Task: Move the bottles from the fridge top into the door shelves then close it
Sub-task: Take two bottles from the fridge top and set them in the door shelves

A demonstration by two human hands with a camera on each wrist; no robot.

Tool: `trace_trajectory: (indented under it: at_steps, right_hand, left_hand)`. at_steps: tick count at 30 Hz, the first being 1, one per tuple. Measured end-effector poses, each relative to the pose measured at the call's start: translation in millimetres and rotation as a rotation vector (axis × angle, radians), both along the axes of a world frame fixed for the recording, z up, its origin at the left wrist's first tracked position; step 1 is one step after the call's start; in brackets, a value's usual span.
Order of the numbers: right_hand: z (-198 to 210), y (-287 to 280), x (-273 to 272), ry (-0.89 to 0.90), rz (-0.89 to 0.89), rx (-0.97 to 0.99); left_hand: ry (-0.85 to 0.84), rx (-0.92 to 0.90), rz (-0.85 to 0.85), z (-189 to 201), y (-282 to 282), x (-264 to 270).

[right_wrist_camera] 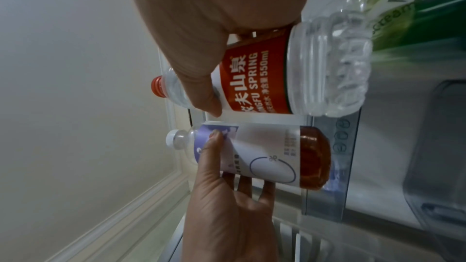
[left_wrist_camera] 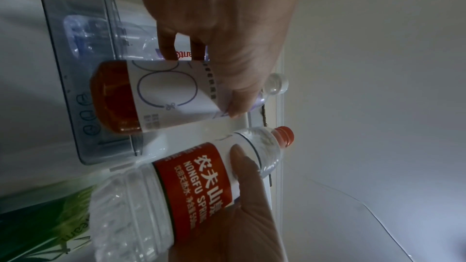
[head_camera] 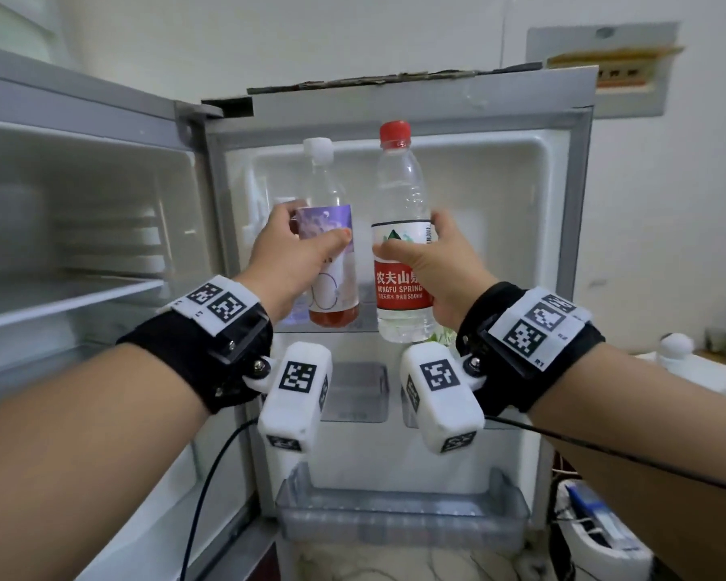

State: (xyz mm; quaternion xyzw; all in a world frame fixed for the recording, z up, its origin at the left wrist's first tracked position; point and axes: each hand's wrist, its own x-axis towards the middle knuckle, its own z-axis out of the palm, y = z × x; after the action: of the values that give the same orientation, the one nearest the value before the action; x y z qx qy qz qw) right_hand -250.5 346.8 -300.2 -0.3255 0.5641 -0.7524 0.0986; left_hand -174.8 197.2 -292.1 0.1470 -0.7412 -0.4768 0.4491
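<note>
I face the inner side of the open fridge door (head_camera: 579,245). My left hand (head_camera: 311,228) grips a white-capped bottle (head_camera: 334,299) with a purple-and-white label and amber drink in its lower part. My right hand (head_camera: 411,241) grips a red-capped water bottle (head_camera: 399,190) with a red label. Both bottles stand upright, side by side and a little apart, their bases just above the upper clear door shelf (left_wrist_camera: 75,119). In the left wrist view my thumb lies across the amber bottle (left_wrist_camera: 161,95), with the water bottle (left_wrist_camera: 191,182) below it. The right wrist view shows the water bottle (right_wrist_camera: 264,79) and the amber bottle (right_wrist_camera: 264,156).
The upper shelf holds a green-printed carton (right_wrist_camera: 428,7) at its right end and a clear wrapped item (left_wrist_camera: 83,33). Below hang two small bins (head_camera: 359,396) and a wide lower door shelf (head_camera: 399,509). The fridge's open interior (head_camera: 80,245) is at the left. A counter (head_camera: 688,354) stands at the right.
</note>
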Motion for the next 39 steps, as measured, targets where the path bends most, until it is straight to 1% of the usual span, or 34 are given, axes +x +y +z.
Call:
trace_trajectory:
  at_steps: [4, 7, 10, 13, 17, 22, 24, 27, 29, 31, 34, 37, 39]
  right_hand:
    - [-3.0, -8.5, -10.4, -0.02, -0.049, -0.011]
    - [-4.2, -11.8, -15.3, -0.035, -0.058, -0.024]
    - [-2.3, -14.0, -17.5, -0.039, -0.068, -0.033]
    - [-0.4, -16.1, -18.0, -0.04, -0.063, -0.039]
    - [-1.2, -18.3, -18.4, -0.02, -0.062, -0.024]
    - [-5.2, -21.0, -18.9, -0.025, -0.077, -0.012]
    - [-6.2, -21.2, -18.7, -0.029, -0.091, -0.009]
    - [-7.2, -20.0, -19.7, -0.025, -0.103, -0.009]
    - [-7.9, -18.4, -20.5, -0.024, -0.107, -0.01]
    - [-8.8, -17.1, -20.5, -0.023, -0.113, -0.004]
    - [-10.9, -16.2, -21.1, -0.028, -0.114, -0.004]
    - [-13.2, -13.1, -21.6, -0.028, -0.114, -0.003]
    - [-14.9, -9.8, -22.2, -0.022, -0.119, 0.004]
  left_hand:
    - [0.018, 0.03, -0.034, 3.9, -11.6, -16.4]
    - [0.063, 0.057, -0.063, 13.2, -17.0, -23.2]
    - [0.1, 0.029, -0.086, 24.9, -21.5, -28.3]
    - [0.108, 0.012, -0.125, 26.1, -24.0, -36.3]
    - [0.076, 0.025, -0.152, 12.7, -32.6, -51.7]
    - [-0.015, 0.034, -0.146, -4.7, -42.2, -64.0]
    - [-0.033, 0.049, -0.142, -8.6, -43.3, -67.7]
    - [-0.083, 0.024, -0.117, -12.6, -44.5, -70.3]
    - [-0.086, 0.009, -0.101, -11.5, -44.2, -68.1]
    - [-0.08, -0.047, -0.068, -7.1, -41.7, -63.7]
    - [-0.058, -0.212, 0.003, 3.3, -30.8, -54.9]
    - [0.001, -0.315, 0.073, 11.3, -18.3, -49.6]
    - [0.007, -0.411, 0.125, 15.1, -10.3, -48.3]
